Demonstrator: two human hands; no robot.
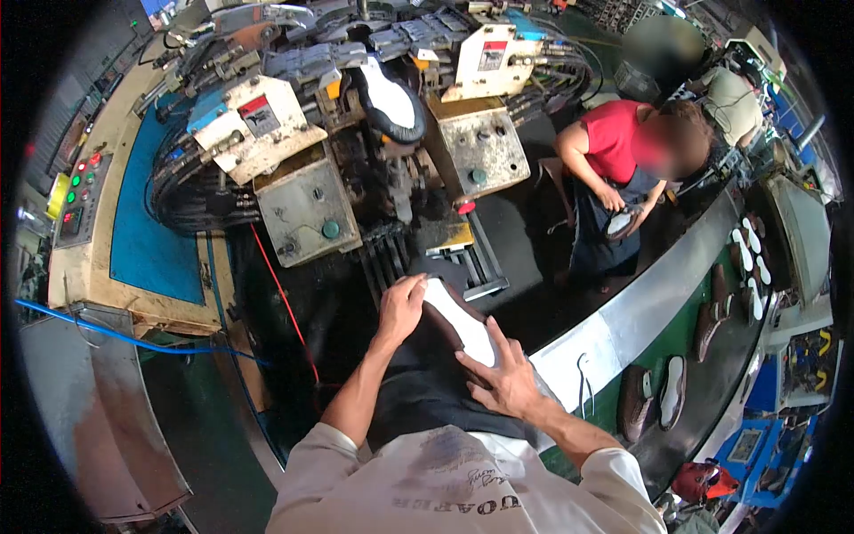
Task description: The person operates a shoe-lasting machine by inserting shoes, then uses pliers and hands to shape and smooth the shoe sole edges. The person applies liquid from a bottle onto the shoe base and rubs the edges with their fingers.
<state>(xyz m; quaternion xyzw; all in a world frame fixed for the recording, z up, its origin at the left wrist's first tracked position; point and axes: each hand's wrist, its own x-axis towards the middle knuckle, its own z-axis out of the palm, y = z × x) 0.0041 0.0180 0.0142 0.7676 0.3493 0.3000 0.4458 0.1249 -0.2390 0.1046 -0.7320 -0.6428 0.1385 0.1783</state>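
A dark brown shoe upper [436, 325] with a white insole [458, 325] facing up lies slanted in front of my body. At its far end, my left hand [403, 310] is closed on the edge, thumb and fingers at the tip. My right hand [507, 378] holds the near end, with its thumb and fingers around the side and over the insole. Beyond them, a black shoe [391, 102] with a white sole sits clamped in the lasting machine [480, 147]. The underside of the upper in my hands is hidden.
A conveyor [614, 338] with a metal rim curves along the right, carrying brown shoes [635, 400] and pincers [584, 383] on its rim. A co-worker in a red shirt [614, 138] holds another shoe [620, 222]. A control panel [82, 198] stands at left, with a blue hose [133, 334] below.
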